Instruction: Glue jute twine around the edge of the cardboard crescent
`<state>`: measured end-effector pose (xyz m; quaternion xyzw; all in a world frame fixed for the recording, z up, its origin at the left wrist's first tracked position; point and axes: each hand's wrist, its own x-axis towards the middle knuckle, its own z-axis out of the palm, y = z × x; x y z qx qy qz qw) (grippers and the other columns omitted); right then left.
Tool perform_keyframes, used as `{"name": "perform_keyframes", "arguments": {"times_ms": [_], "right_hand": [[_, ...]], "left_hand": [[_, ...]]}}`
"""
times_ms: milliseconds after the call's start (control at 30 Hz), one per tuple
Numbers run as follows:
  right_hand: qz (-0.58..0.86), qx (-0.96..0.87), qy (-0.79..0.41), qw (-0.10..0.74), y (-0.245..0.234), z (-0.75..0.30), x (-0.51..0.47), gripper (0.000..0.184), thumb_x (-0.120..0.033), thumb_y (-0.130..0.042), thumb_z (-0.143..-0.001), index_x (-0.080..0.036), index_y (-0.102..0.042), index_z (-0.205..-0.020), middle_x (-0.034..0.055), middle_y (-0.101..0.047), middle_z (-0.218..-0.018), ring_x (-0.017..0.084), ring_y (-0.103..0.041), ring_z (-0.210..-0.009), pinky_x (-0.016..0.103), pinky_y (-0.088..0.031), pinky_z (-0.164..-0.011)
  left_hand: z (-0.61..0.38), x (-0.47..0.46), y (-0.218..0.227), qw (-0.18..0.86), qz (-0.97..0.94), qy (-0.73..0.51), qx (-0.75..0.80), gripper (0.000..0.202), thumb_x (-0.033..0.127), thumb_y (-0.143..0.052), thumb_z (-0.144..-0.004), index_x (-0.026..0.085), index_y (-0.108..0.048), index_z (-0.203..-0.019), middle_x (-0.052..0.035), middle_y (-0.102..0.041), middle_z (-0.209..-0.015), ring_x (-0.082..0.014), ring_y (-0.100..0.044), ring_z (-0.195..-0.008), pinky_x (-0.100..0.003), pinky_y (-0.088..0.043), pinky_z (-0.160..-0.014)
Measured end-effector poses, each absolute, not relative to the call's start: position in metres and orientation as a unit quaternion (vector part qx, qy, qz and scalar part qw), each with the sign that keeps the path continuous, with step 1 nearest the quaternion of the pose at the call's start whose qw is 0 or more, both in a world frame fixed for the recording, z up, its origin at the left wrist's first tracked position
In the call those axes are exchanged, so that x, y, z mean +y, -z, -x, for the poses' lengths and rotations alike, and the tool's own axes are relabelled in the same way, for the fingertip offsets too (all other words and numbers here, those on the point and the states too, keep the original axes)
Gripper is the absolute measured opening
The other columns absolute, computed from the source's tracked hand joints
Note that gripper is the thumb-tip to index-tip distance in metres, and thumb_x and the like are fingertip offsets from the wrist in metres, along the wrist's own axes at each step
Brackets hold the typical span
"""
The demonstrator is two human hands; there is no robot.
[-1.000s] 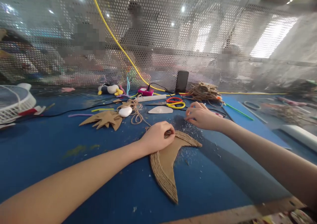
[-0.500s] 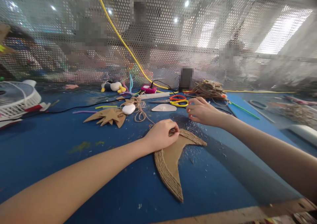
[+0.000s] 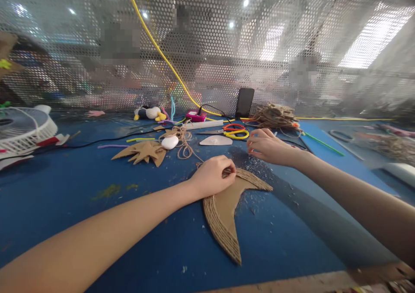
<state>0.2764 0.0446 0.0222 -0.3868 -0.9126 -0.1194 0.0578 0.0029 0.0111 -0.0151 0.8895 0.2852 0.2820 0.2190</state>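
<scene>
A crescent-shaped cardboard piece (image 3: pixel 227 208), edged with rows of glued brown twine, lies flat on the blue table (image 3: pixel 97 215). My left hand (image 3: pixel 212 176) rests on its upper part with fingers curled, pinching the twine against the cardboard. A strand of twine (image 3: pixel 184 148) runs from there back to a loose tangle. My right hand (image 3: pixel 267 147) hovers just beyond the crescent's right tip, fingers bent together in a pinch; what they hold is too small to make out. Small white scraps (image 3: pixel 256 172) litter the table below it.
Behind lie a leaf-shaped cardboard cutout (image 3: pixel 142 152), a white oval stone (image 3: pixel 169 142), scissors with yellow and red handles (image 3: pixel 235 132), a phone (image 3: pixel 244 103), a heap of twine (image 3: pixel 275 116) and a plush toy (image 3: pixel 149 112). A white fan (image 3: pixel 22 131) stands left. A perforated screen (image 3: pixel 207 46) closes the back.
The view has shifted slightly, so everything sits a little further right. My right hand has drawn a bit back and right. My left hand keeps its place on the crescent.
</scene>
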Motion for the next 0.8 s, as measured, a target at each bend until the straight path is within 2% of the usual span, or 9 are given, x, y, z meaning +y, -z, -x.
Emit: {"name": "perform_keyframes", "arguments": {"times_ms": [200, 400, 533, 800], "right_hand": [[0.363, -0.922, 0.127, 0.037, -0.026, -0.275, 0.045, 0.027, -0.034, -0.051, -0.098, -0.026, -0.072, -0.082, 0.0036, -0.074, -0.103, 0.031, -0.047, -0.119, 0.047, -0.032, -0.099], [0.355, -0.917, 0.181, 0.019, -0.029, -0.266, 0.042, 0.019, -0.027, -0.053, -0.094, -0.023, -0.071, -0.088, 0.0064, -0.073, -0.102, 0.03, -0.052, -0.117, 0.046, -0.034, -0.097], [0.354, -0.914, 0.2, 0.002, -0.032, -0.26, 0.043, 0.021, -0.024, -0.05, -0.093, -0.021, -0.071, -0.09, 0.0087, -0.073, -0.1, 0.031, -0.052, -0.115, 0.046, -0.034, -0.098], [0.386, -0.917, 0.094, 0.001, -0.04, -0.259, 0.048, 0.012, -0.023, -0.056, -0.085, -0.021, -0.068, -0.081, 0.0088, -0.071, -0.092, 0.03, -0.052, -0.115, 0.045, -0.037, -0.1]], "left_hand": [[-0.003, 0.011, 0.015, 0.223, -0.889, -0.281, 0.283, 0.009, 0.018, -0.058, -0.086, 0.018, -0.067, -0.086, -0.0041, -0.068, -0.092, -0.0169, -0.064, -0.084, -0.031, -0.052, -0.078], [-0.004, 0.01, 0.015, 0.219, -0.89, -0.28, 0.285, 0.009, 0.018, -0.058, -0.086, 0.018, -0.067, -0.086, -0.0042, -0.068, -0.092, -0.0173, -0.065, -0.086, -0.032, -0.053, -0.079], [-0.003, 0.01, 0.015, 0.222, -0.89, -0.279, 0.283, 0.01, 0.019, -0.057, -0.086, 0.018, -0.067, -0.086, -0.0043, -0.068, -0.092, -0.0167, -0.065, -0.085, -0.031, -0.053, -0.079], [-0.003, 0.011, 0.016, 0.22, -0.891, -0.277, 0.283, 0.009, 0.019, -0.058, -0.087, 0.018, -0.067, -0.087, -0.004, -0.068, -0.093, -0.0165, -0.064, -0.085, -0.031, -0.054, -0.08]]}}
